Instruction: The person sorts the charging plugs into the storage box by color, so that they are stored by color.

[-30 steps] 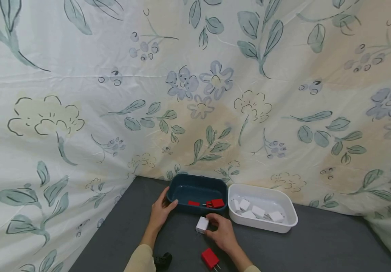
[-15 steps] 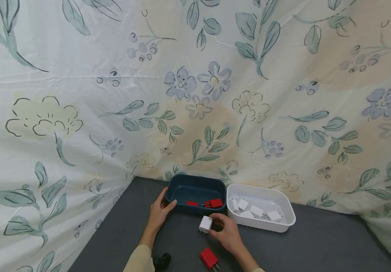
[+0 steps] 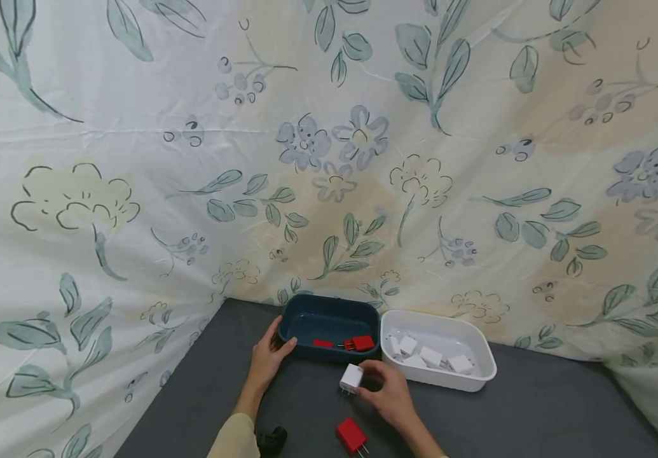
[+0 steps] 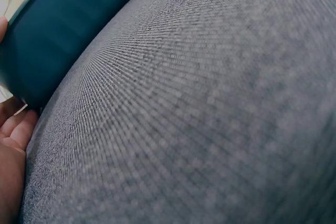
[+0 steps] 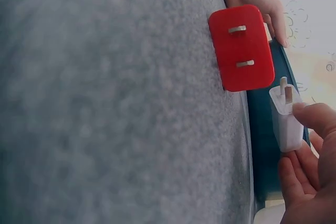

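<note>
My right hand pinches a white charger plug between thumb and fingertips, in front of the dark blue bin. Its two metal prongs point toward me; in the right wrist view the thumb lies beside the prong face of the charger. At the bin's left front corner, my left hand grips with the thumb at the front rim and the fingers round the side. Red charger plugs lie inside that bin. Nearer me on the table rests another red charger plug, prongs showing.
A white bin with several white chargers stands against the blue bin's right side. Beside my left forearm is a black object. The dark grey tabletop ends at a floral curtain behind and to the sides.
My right hand has moved slightly right with the white charger, which has turned a little. The left hand stays at the blue bin's corner.
</note>
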{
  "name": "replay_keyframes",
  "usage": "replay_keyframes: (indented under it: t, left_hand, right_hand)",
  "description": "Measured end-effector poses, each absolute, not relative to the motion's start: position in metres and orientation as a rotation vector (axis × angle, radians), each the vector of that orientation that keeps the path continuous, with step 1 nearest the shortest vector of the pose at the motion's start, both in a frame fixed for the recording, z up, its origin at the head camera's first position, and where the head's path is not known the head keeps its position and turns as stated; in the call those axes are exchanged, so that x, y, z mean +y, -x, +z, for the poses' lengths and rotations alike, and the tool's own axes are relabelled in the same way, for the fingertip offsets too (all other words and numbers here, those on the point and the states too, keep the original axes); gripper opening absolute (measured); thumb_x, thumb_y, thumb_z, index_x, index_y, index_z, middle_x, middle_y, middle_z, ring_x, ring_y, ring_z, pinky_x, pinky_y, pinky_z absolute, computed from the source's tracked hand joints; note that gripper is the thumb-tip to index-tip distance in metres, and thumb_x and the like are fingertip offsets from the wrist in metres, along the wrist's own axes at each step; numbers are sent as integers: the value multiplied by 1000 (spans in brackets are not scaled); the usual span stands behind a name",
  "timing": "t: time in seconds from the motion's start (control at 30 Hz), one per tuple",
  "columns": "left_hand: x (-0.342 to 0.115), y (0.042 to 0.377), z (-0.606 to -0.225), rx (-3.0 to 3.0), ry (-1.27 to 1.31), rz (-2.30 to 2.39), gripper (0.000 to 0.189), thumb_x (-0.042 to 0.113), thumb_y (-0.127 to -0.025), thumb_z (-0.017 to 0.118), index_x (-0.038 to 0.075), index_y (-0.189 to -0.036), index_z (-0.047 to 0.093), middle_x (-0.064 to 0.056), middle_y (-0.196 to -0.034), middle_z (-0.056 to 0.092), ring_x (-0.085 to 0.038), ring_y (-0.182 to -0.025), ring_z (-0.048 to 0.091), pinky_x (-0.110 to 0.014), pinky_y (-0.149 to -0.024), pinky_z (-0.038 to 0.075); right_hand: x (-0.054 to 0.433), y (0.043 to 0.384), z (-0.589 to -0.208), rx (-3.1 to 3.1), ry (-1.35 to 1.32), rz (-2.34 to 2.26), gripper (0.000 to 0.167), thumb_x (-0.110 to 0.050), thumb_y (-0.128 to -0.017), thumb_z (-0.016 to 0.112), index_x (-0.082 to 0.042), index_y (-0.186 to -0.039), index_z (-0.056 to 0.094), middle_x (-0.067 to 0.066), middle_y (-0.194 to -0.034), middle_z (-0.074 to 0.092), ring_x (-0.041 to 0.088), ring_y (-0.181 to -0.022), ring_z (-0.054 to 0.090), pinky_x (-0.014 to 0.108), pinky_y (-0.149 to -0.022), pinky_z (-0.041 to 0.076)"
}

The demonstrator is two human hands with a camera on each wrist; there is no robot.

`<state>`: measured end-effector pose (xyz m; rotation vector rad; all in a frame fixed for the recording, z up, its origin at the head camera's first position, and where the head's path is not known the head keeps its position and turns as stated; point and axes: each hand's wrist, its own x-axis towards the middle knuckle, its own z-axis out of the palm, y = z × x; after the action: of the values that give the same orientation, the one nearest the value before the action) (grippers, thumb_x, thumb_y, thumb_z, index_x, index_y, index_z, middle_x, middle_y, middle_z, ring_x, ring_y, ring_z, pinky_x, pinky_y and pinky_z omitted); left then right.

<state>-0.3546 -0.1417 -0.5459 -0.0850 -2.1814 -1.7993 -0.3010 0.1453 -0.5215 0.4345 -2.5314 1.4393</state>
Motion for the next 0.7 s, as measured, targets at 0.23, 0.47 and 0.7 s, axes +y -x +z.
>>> replay_keyframes:
  t: [0.23,0.47,0.7]
  left_hand:
    - [-143,351,-541,-2186,97,-1827,74,32,-88,73,17,-151,37,-19,-151,42,-33,-136,46,-50,-109,41]
    - [-143,354,-546,-2190,96,-1792,75,36,-87,73,19,-151,37,-18,-152,42,-33,-136,47,-49,-108,42]
    - [-142,354,-545,-2187,87,-1786,75,35,-87,74,18,-150,38,-18,-150,44,-33,-135,49,-49,-107,43]
  right_hand:
    - [151,298,-517,-2508,-398,1454,44,-4,-66,87,-9,-106,69,6,-105,70,22,-97,69,28,-84,58]
    - [156,297,-516,-2460,-355,1464,44,-3,-64,88,-11,-103,70,3,-102,72,18,-93,70,27,-82,58]
    - [161,293,-513,-2394,-277,1527,43,-5,-63,89,-14,-101,71,1,-101,73,15,-91,70,33,-84,59]
